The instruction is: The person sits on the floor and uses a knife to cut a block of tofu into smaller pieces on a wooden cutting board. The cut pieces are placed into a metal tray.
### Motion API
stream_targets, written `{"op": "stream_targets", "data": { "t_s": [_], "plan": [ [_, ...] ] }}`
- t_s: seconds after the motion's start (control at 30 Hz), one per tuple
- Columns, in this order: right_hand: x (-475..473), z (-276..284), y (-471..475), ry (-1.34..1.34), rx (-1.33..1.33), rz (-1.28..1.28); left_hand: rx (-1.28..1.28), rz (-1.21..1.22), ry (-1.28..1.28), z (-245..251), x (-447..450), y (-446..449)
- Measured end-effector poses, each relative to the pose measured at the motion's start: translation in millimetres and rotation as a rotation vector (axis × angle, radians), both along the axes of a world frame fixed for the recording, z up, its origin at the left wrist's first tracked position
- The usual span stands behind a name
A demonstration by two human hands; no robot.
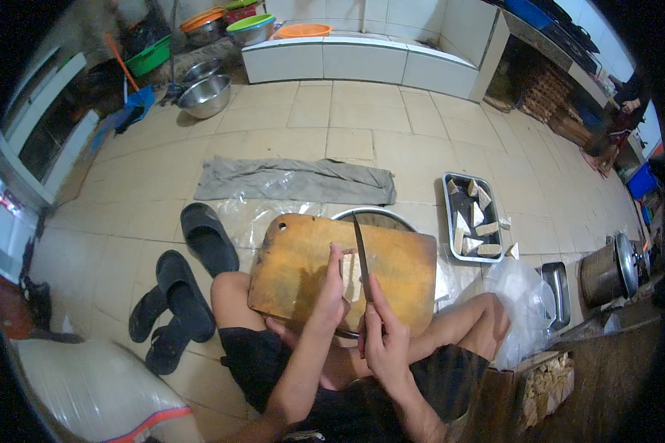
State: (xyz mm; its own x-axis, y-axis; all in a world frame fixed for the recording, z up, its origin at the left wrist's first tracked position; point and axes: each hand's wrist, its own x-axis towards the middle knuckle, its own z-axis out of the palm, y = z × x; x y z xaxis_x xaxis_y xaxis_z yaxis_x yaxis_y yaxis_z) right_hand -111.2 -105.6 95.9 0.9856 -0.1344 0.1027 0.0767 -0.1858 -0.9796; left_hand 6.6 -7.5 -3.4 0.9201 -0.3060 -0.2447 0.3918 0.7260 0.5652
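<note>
My left hand is closed around a pale, firm block, perhaps tofu or tempeh, above a wooden cutting board. In my right hand is a kitchen knife, its blade pointing away from me, close along the right side of the block. The board lies across a round metal-rimmed vessel, which it mostly covers. To the right, a metal tray holds several pale wedges and blocks. A few similar pieces lie on the floor beside its right edge.
A folded grey cloth lies beyond the board. Dark slippers are at the left, near a full white sack. A plastic bag, a small metal tray and a lidded pot stand right. Another person is far right.
</note>
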Motion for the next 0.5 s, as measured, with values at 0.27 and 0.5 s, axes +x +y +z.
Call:
{"op": "stream_targets", "data": {
  "t_s": [0.27,0.5],
  "plan": [
    [9,-1,10,-0.053,-0.107,0.024,-0.005,-0.026,0.008,-4,7,6],
    [11,9,18,0.065,-0.044,0.003,0.050,-0.021,0.068,-9,7,8]
  ]
}}
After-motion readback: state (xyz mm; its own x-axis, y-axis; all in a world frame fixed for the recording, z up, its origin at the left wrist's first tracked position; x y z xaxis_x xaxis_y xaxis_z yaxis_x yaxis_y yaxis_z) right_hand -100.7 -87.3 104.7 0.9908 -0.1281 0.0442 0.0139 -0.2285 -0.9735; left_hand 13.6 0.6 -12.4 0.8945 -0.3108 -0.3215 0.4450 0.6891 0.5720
